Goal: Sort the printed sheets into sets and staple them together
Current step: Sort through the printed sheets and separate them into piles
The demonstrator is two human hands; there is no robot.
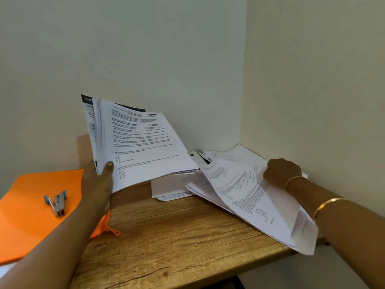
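My left hand (98, 180) pinches the raised sheaf (141, 142) by its lower-left corner, over the back of the table (177, 236). The fingers of my right hand (282, 173) curl on loose sheets (245, 197) overhanging the right edge. The stapler (57, 203) lies nearer my left hand.

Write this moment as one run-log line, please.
left hand: holds sheaf raised | right hand: grips loose sheets | stapler: lies on orange folder
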